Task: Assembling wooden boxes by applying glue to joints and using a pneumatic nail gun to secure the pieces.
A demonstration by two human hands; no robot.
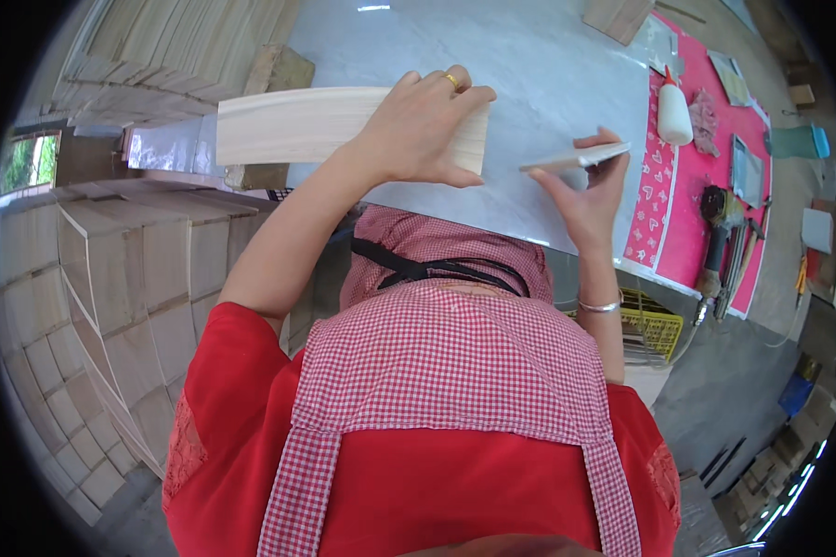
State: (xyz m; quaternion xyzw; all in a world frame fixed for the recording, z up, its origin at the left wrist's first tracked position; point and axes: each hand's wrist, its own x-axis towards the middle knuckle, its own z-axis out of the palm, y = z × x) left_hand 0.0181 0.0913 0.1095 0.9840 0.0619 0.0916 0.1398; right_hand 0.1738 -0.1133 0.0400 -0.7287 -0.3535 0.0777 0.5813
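Observation:
My left hand (424, 125), with a ring on one finger, spans the right end of a long pale wooden board (293, 123). The fingers reach over its far edge and the thumb lies along its near edge. To the right, my right hand (590, 190) pinches a thin, flat, whitish piece (581, 158) between thumb and fingers, held edge-on above the white tabletop (520, 84). A gap separates this piece from the board. What the piece is made of I cannot make out.
Wooden blocks (277, 79) sit under the board's left part. Stacked boards (172, 42) rise at the far left. On the pink cloth (687, 213) at right are a white glue bottle (674, 113), a brush (713, 251) and a rag (703, 121). A yellow crate (655, 325) stands below.

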